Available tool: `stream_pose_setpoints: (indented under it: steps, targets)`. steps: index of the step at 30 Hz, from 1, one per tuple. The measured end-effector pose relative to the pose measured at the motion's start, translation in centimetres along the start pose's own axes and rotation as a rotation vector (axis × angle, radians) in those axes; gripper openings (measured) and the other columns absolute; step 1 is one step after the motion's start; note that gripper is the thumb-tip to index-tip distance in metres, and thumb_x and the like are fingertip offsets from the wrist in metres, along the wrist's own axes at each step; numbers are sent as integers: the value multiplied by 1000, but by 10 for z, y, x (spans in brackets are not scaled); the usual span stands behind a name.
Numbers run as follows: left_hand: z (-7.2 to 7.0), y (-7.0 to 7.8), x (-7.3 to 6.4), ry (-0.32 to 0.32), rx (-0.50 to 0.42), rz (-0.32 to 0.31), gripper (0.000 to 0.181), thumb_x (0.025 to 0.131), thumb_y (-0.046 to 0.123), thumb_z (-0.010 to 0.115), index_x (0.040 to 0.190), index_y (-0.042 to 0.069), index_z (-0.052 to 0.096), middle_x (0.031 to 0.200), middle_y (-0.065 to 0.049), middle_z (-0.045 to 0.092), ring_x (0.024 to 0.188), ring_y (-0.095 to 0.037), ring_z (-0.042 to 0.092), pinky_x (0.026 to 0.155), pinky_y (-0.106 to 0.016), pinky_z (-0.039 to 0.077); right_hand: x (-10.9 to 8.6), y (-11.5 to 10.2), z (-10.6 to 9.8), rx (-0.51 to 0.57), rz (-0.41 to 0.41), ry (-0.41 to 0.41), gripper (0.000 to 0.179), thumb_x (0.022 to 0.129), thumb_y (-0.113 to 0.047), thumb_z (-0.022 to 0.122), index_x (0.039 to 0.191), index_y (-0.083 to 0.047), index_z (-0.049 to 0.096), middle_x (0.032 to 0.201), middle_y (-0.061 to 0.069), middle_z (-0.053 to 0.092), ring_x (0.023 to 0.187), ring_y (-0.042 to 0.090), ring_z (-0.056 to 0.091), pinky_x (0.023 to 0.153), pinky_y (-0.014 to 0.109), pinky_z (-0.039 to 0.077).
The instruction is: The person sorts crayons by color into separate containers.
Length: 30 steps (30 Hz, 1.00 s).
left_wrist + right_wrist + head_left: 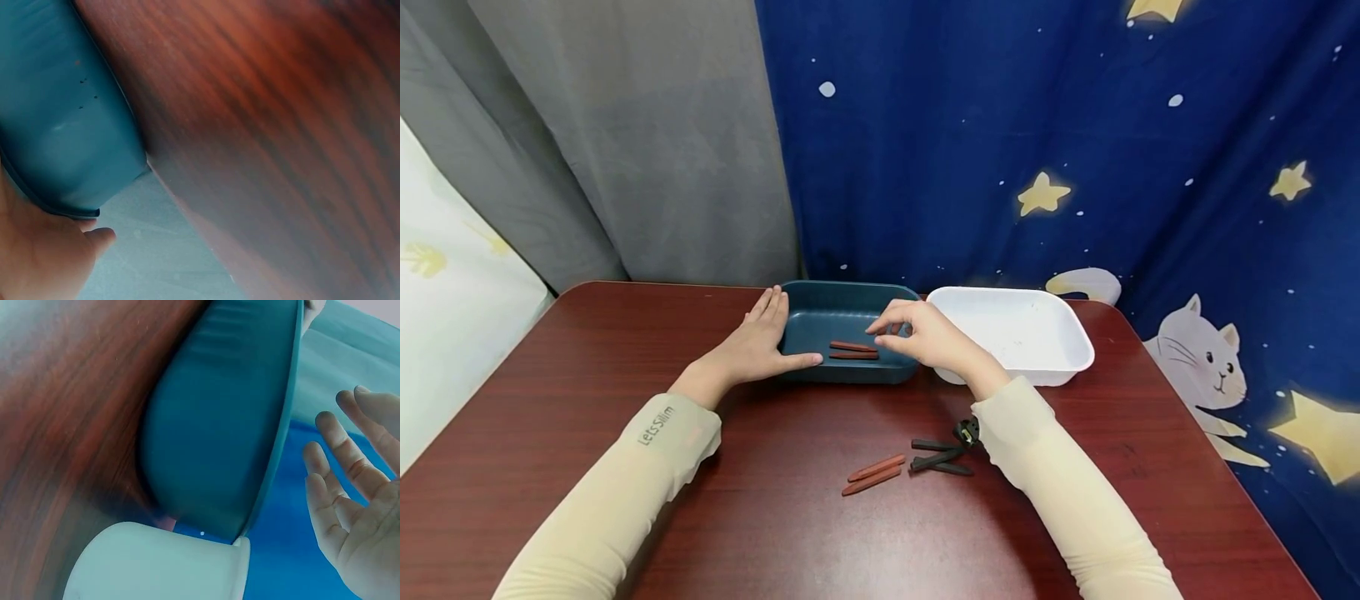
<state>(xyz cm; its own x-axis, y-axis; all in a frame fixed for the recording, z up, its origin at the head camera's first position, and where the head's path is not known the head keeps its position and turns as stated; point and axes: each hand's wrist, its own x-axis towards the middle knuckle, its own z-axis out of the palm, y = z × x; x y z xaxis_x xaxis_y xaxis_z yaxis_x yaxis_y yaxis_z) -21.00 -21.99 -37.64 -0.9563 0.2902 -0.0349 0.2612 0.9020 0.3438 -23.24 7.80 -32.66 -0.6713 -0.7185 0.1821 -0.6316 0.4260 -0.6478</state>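
In the head view my left hand (756,342) rests against the left end of a teal tray (850,375), its fingers spread along the rim. The left wrist view shows that hand's thumb side (50,256) at the edge of the tray. Over the tray's right part hovers my right hand (925,333); in the right wrist view its fingers (350,462) are loosely bent with nothing between them. Two dark red sticks (853,356) lie side by side on the tray's floor, just left of the right fingertips.
A white tray (1052,377) stands right beside the teal one. Nearer on the brown table (760,533) lie two reddish-brown sticks (872,481) and several black sticks (943,465). A small round black object (967,432) shows by the right cuff. Curtains (925,167) hang behind the table.
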Motion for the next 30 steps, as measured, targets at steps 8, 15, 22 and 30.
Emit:
stream_pose_setpoints:
  steps: [8, 15, 22, 30]
  targets:
    - [-4, -3, -2, 8, -7, -13, 125, 82, 75, 59, 156, -5, -2, 166, -21, -8, 155, -37, -8, 123, -59, 7, -14, -12, 8, 15, -59, -24, 20, 94, -13, 69, 112, -11, 77, 101, 2, 69, 92, 18, 58, 82, 41, 51]
    - [-7, -2, -2, 5, 2, -4, 126, 82, 75, 58, 156, -6, -3, 166, -22, -8, 155, -38, -7, 123, -59, 7, -30, -15, 20, 3, -85, -81, 19, 94, -13, 68, 111, -8, 76, 102, 4, 71, 89, 12, 57, 82, 44, 52]
    - [-10, -5, -3, 16, 3, -13, 125, 83, 75, 59, 157, -5, -2, 166, -20, -8, 155, -37, -7, 123, -58, 7, -43, -18, 32, -94, -100, -167, 22, 94, -18, 69, 113, -10, 76, 105, -2, 71, 95, 13, 62, 83, 32, 54]
    - [-2, -1, -3, 3, -29, -1, 126, 82, 77, 57, 157, -3, -3, 167, -19, -8, 155, -35, -9, 123, -58, 9, -60, -11, 44, -107, -84, -303, 21, 94, -17, 69, 112, -9, 76, 98, -2, 71, 80, 0, 55, 73, 25, 53]
